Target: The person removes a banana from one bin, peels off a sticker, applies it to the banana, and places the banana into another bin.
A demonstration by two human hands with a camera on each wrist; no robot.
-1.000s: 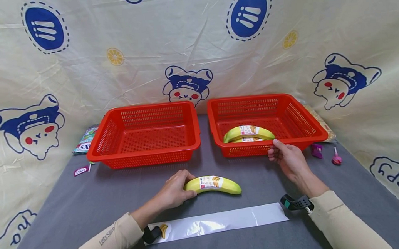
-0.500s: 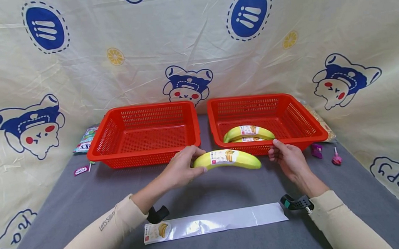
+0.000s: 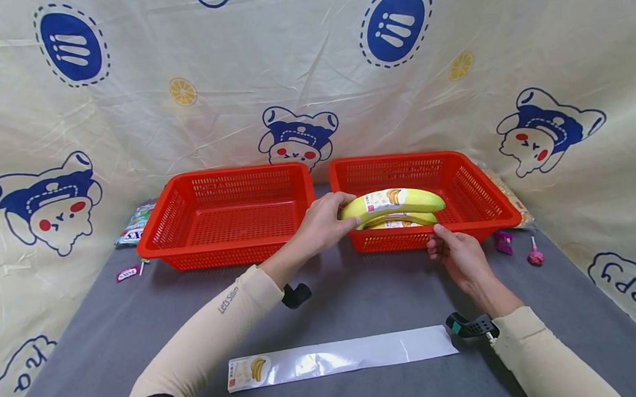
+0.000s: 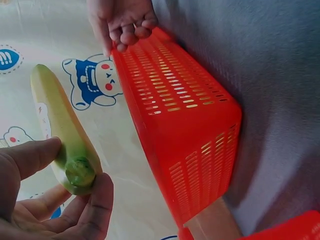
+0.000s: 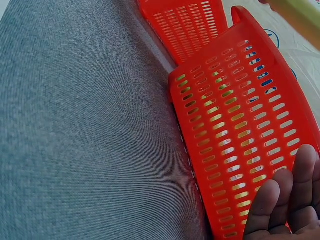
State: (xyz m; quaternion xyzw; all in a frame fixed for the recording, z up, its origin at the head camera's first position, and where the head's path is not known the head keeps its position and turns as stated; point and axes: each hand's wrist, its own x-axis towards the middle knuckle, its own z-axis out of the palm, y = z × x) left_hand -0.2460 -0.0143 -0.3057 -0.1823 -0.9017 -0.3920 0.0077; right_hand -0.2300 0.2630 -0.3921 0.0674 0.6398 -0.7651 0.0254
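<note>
My left hand (image 3: 327, 219) grips a yellow-green banana (image 3: 401, 200) by its stem end. The banana, with a printed label on its side, is held over the right red basket (image 3: 490, 211); the left wrist view shows fingers and thumb round the stem end of the same banana (image 4: 65, 120). Beneath it, other labelled bananas (image 3: 427, 218) lie in that basket, partly hidden by the held one and the front rim. My right hand (image 3: 461, 259) holds the basket's front rim, thumb at the top and fingers curled against the outer wall (image 5: 235, 140).
A second red basket (image 3: 228, 254) stands to the left. A white strip with a banana sticker (image 3: 340, 358) lies on the grey tabletop (image 3: 380, 298) at the front. Snack bags (image 3: 137, 224) and small candies (image 3: 535, 254) lie beside the baskets.
My left hand has lifted the banana off the tabletop and carried it forward and right, over the right basket. My right hand has stayed at the basket's front rim.
</note>
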